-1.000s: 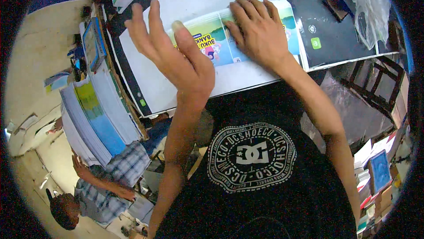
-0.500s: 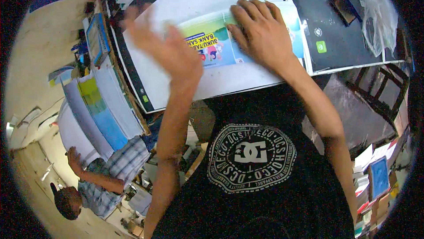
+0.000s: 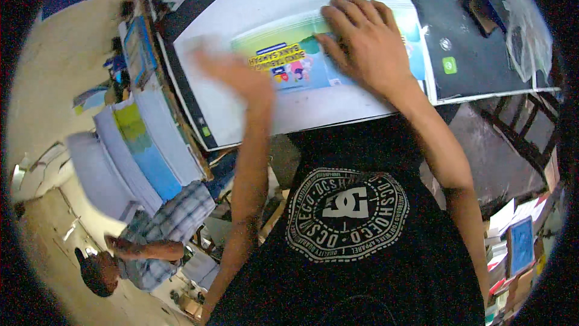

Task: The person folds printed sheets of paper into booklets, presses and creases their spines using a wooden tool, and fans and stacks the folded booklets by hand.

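Observation:
A printed cover sheet or booklet (image 3: 332,75) in green and light blue, with a yellow and dark-blue title panel, lies across a white work surface (image 3: 313,112). Its printing faces away from me. Pressed on its right part is my right hand (image 3: 371,48), palm down, fingers stretched and a little apart, with the thumb pointing left. Over the cover's left end hovers my left hand (image 3: 235,75), smeared by motion. Its fingers are too blurred to read, and whether it touches the cover cannot be told.
On the dark tabletop at right lie a small dark flat object (image 3: 484,13) and a clear plastic bag (image 3: 531,36). Tall stacks of printed sheets (image 3: 142,145) stand at left, beside a person in a plaid shirt (image 3: 175,220). A round brownish object shows at the top edge.
My left hand has swung lower over the cover's left end, still blurred. My right hand stays on the cover. The other person's hand has left the paper stack and drawn back toward their head.

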Tool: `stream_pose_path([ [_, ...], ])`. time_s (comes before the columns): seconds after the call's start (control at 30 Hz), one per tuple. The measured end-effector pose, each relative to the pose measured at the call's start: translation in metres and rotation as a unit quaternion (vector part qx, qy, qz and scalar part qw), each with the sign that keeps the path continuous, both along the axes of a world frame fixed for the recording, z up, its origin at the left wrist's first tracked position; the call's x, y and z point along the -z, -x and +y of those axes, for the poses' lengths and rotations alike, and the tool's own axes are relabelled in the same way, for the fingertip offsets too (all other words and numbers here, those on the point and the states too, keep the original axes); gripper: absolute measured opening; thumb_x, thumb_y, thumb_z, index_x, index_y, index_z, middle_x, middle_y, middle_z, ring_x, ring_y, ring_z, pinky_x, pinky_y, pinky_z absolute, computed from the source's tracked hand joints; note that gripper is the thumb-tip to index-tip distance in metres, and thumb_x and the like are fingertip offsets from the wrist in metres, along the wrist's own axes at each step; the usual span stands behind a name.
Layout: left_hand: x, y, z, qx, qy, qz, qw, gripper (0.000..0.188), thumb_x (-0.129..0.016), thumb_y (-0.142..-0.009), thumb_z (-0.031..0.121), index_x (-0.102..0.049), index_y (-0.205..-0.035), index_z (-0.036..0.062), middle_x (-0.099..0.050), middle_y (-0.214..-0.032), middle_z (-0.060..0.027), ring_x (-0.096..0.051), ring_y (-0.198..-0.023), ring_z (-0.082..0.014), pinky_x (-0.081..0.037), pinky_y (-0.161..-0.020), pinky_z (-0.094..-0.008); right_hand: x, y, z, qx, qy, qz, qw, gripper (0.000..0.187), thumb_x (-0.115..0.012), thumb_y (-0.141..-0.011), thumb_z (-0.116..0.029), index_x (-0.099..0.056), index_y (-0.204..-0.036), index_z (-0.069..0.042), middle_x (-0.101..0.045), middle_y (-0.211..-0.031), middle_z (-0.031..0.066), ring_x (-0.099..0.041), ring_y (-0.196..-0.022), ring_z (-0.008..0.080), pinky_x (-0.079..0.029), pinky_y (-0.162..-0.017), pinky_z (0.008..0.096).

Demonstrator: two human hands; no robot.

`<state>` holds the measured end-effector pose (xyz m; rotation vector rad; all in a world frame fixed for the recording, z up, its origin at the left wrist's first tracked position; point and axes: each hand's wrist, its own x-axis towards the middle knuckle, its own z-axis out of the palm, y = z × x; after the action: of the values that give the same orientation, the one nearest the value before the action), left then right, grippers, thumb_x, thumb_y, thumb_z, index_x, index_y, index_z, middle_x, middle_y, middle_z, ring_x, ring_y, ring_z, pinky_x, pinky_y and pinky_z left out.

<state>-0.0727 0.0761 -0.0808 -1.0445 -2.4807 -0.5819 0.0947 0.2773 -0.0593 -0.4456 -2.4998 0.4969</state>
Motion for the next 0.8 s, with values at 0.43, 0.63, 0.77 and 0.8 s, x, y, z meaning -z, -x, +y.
stream_pose_path([
  [0.43,-0.087,0.008,0.009,-0.086,-0.184,0.028,0.979,0.047,-0.045,-0.104,0.029,-0.047,-0.141,-0.0005,-0.056,-0.138,-0.0171,-0.055,-0.125,-0.0358,-0.041,-0.111,-0.0436,0.002,0.001,0.004,-0.001,0.011,-0.004,1.000,0.041,-0.065,-0.090,-0.038,-0.062,-0.119,-0.009,-0.063,-0.125,0.0100,-0.056,-0.119,0.0290,-0.040,-0.105,0.0471],
  [0.63,0.004,0.004,0.022,0.130,-0.380,-0.252,0.881,0.070,-0.052,-0.098,0.054,-0.045,-0.138,-0.0028,-0.051,-0.134,-0.0247,-0.045,-0.131,-0.0407,-0.033,-0.112,-0.0472,0.000,0.001,0.002,0.002,0.011,-0.012,1.000,0.041,-0.065,-0.090,-0.037,-0.063,-0.119,-0.008,-0.063,-0.124,0.0101,-0.056,-0.119,0.0295,-0.040,-0.105,0.0471],
  [0.77,-0.018,0.023,-0.002,0.087,-0.416,-0.314,0.849,0.071,-0.015,-0.108,0.052,-0.040,-0.145,-0.0026,-0.040,-0.154,-0.0166,-0.033,-0.145,-0.0284,-0.024,-0.119,-0.0459,0.003,0.001,0.003,0.012,0.005,-0.006,1.000,0.040,-0.065,-0.091,-0.038,-0.063,-0.118,-0.008,-0.064,-0.123,0.0098,-0.057,-0.117,0.0291,-0.041,-0.104,0.0460],
  [0.8,-0.028,0.035,-0.008,0.084,-0.473,-0.308,0.821,0.071,-0.019,-0.107,0.055,-0.041,-0.143,-0.0025,-0.042,-0.153,-0.0173,-0.032,-0.145,-0.0285,-0.022,-0.120,-0.0467,0.003,0.002,0.005,0.020,0.003,-0.010,1.000,0.040,-0.065,-0.091,-0.038,-0.063,-0.118,-0.008,-0.064,-0.123,0.0098,-0.057,-0.117,0.0291,-0.041,-0.104,0.0460],
])
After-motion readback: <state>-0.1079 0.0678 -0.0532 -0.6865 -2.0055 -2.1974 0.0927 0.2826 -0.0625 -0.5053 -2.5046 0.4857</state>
